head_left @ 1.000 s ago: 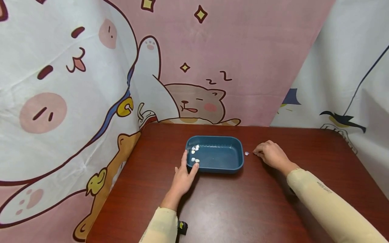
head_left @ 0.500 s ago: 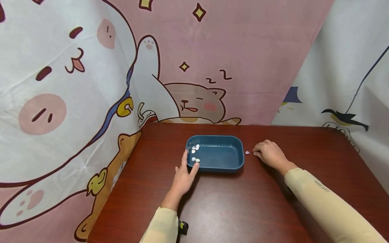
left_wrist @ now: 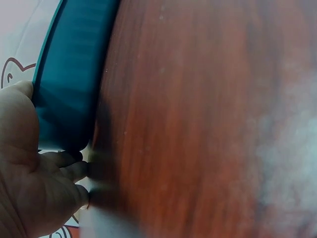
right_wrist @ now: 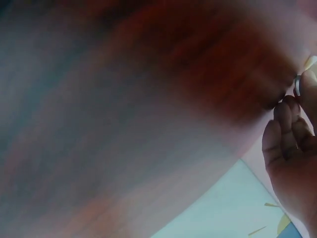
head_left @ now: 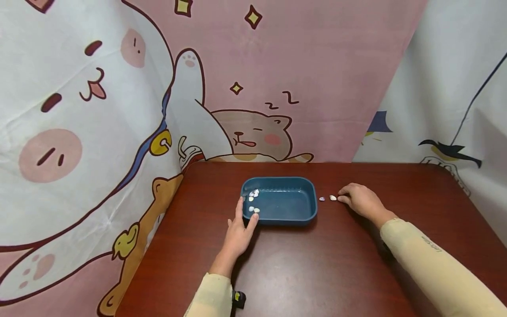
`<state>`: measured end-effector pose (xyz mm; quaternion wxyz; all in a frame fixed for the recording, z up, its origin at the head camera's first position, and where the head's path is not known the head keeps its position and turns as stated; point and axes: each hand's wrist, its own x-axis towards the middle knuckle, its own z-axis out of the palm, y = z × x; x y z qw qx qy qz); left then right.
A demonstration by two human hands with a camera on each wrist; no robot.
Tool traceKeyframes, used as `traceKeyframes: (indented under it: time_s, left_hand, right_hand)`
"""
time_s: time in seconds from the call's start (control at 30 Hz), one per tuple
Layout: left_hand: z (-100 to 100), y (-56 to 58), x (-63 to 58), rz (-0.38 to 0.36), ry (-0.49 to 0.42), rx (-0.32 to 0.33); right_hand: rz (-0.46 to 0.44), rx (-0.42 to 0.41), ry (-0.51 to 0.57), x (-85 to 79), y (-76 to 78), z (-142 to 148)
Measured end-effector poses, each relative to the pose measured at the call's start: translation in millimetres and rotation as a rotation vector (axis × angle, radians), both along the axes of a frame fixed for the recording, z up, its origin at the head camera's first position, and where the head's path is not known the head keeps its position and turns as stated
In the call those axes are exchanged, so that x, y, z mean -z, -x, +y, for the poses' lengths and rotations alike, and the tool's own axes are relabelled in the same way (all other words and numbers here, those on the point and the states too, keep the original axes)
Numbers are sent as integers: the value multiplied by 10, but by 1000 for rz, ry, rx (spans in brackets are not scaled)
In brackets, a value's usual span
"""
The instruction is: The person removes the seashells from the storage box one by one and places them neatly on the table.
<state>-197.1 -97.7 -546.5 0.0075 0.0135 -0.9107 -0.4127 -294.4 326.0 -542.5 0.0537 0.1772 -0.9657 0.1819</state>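
A dark teal tray (head_left: 281, 222) stands on the table, with several small white shell-like pieces (head_left: 251, 208) along its left end. My left hand (head_left: 237, 235) touches the near left corner of the tray, index finger along the left side and thumb at the front wall. Just right of the tray lies a small purple-white piece (head_left: 322, 199). Beside it is a small white piece (head_left: 333, 198). Close to the right of that piece are the fingertips of my right hand (head_left: 364, 201), thumb and fingers bent downward. In the right wrist view something small and pale (right_wrist: 297, 85) shows by the thumb.
The reddish-brown wooden table (head_left: 293, 268) extends in front of the tray and to both sides. A printed cloth (head_left: 317, 66) with cartoon animals hangs behind the table and along its left. A black strap piece (head_left: 239, 299) sits at my left wrist.
My right hand has drawn back slightly to the right. The white piece that was under its fingertips now lies uncovered on the table. My left hand and the tray stay in place.
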Motion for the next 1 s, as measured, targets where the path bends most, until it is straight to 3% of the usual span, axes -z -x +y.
traceKeyframes:
  time_s: [0.27, 0.57, 0.77, 1.0]
  left_hand:
    - [-15, 1, 10, 0, 3, 3]
    - [-11, -1, -8, -9, -3, 8]
    - [-10, 3, -14, -9, -1, 14]
    - [-23, -4, -16, -7, -15, 16]
  right_hand:
    - [34, -50, 14, 31, 37, -54]
    - [-37, 104, 119, -54, 20, -182]
    - [-127, 203, 72, -75, -12, -242]
    - [-150, 232, 40, -84, -23, -261]
